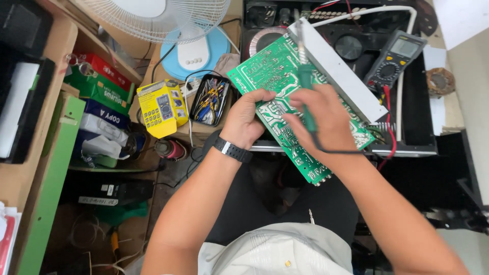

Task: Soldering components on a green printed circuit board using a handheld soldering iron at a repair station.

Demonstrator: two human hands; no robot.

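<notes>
You hold a green circuit board (285, 97) tilted, solder side up with pale traces, a white metal strip along its far edge. A green-handled soldering iron (305, 76) stands upright over it.

Counts of items shown: one green circuit board (277, 81), centre of the frame; one green-handled soldering iron (307, 84) across it; one grey multimeter (395, 58), upper right; one yellow boxed meter (162, 108), left of centre; one black tray of hand tools (211, 99) beside it; one white fan (168, 18), top; one black wristwatch (232, 150); two hands, left hand (247, 119) and right hand (321, 119).
</notes>
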